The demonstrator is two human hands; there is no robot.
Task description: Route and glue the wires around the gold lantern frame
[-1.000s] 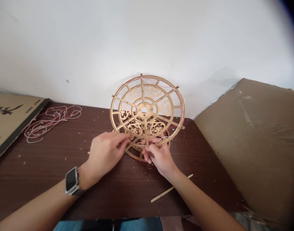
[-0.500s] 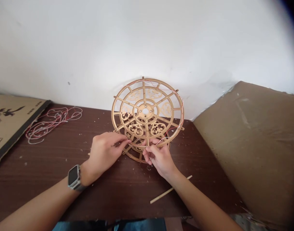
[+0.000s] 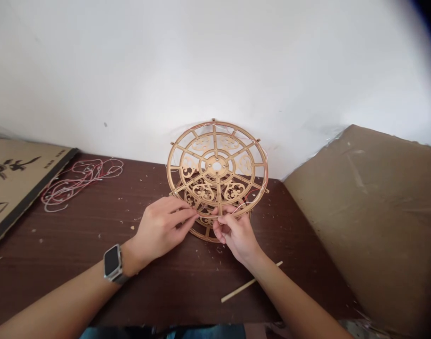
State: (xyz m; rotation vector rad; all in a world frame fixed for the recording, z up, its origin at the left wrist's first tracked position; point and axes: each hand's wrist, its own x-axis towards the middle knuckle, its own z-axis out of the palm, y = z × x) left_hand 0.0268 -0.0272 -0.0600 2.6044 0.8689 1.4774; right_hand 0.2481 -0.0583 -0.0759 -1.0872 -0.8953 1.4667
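Note:
A round openwork wooden wheel [image 3: 218, 183], with spokes and scroll cut-outs, stands tilted over a second similar wooden wheel [image 3: 203, 231] on the table. Thin red and white wire [image 3: 264, 181] runs along the upper wheel's rim. My left hand [image 3: 167, 225], with a watch on its wrist, pinches the wire at the rim's lower left. At the bottom of the rim my right hand [image 3: 238, 235] grips the upper wheel between thumb and fingers, close to the wire. Its fingers partly pass behind the rim.
A loose tangle of red and white wire [image 3: 83, 181] lies at the left, beside a printed cardboard box [image 3: 22, 176]. Under my right forearm is a thin wooden stick [image 3: 238, 290]. Brown board [image 3: 370, 212] stands at the right, a white wall [image 3: 215, 61] behind. Small scraps dot the dark table [image 3: 144, 301].
My left hand has slid a little to the right along the rim, closer to my right hand. The whole view has shifted slightly; my right hand keeps its hold.

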